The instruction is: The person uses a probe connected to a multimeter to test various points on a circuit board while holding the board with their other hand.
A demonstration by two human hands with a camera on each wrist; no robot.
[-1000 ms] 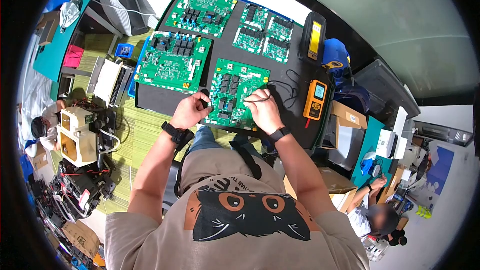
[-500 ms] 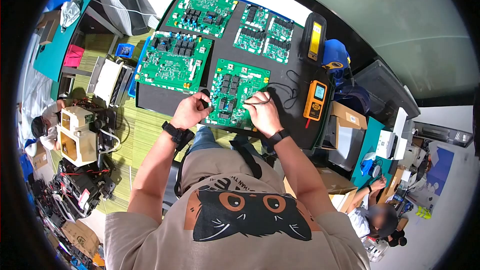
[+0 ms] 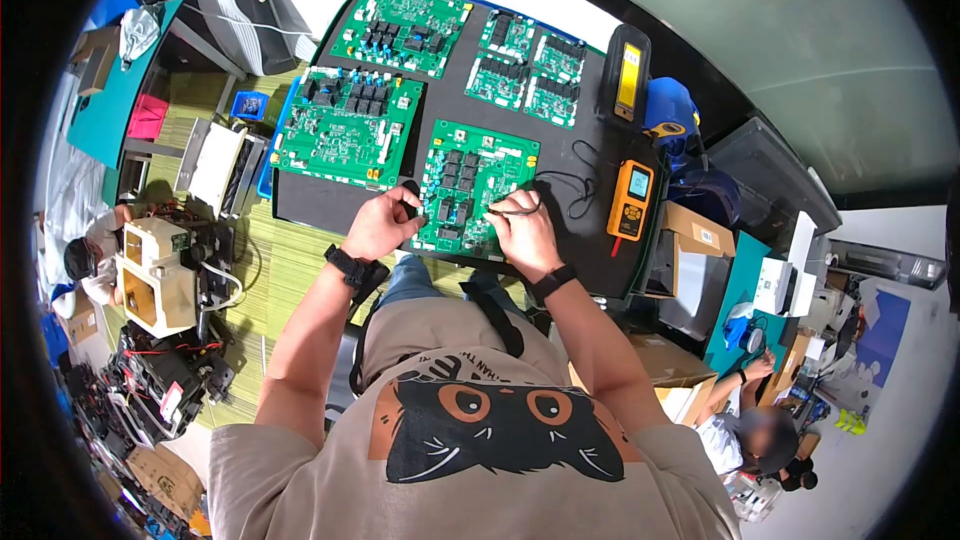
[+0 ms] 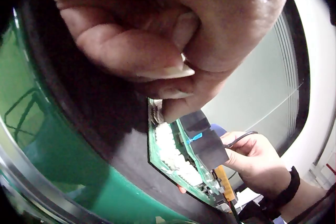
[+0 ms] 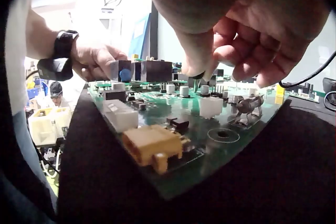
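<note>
A green circuit board (image 3: 500, 155) with black relays lies at the table's near edge. At its left edge my left hand (image 3: 383, 225) has curled fingers; in the left wrist view this hand (image 4: 173, 35) grips the board's edge (image 4: 176, 158) beside white connectors. My right hand (image 3: 527, 238) is over the board's right half, pinching a thin black lead (image 3: 520, 212). The right wrist view shows the right hand (image 5: 236, 29) with thumb and finger together on a small dark tip (image 5: 197, 76) among the components. What the tip touches cannot be made out.
Two large boards (image 3: 345, 140) (image 3: 405, 25) lie left and behind, with several smaller boards (image 3: 553, 100) at the back. An orange meter (image 3: 630, 202), a black case with a yellow panel (image 3: 628, 75) and a loose black cable (image 3: 585, 190) are to the right.
My right hand has shifted slightly toward me and to the left, still pinching the black lead. The left hand stays at the board's left edge.
</note>
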